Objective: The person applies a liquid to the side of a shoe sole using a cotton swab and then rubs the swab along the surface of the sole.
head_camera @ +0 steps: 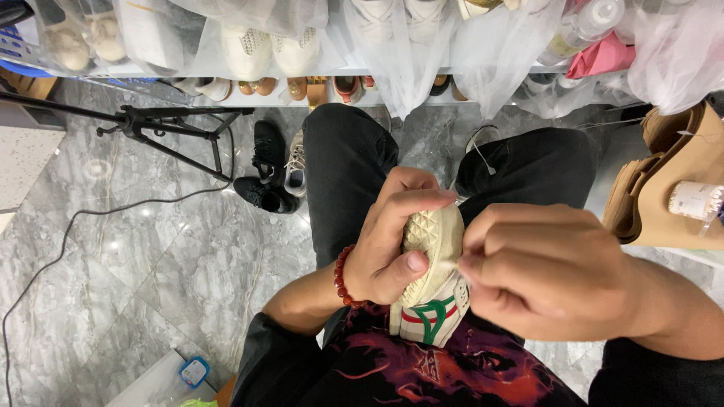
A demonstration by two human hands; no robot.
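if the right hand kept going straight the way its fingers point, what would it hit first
The right hand points left, with its fingertips already at the edge of the shoe. Going straight on, it would press into the shoe's sole first, with the left hand just behind, though depth is hard to judge.

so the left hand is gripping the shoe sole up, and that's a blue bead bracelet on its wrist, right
Not quite. The head view shows the bracelet on the left hand's wrist has red beads, not blue. The rest holds: that hand grips the cream shoe with its sole turned up.
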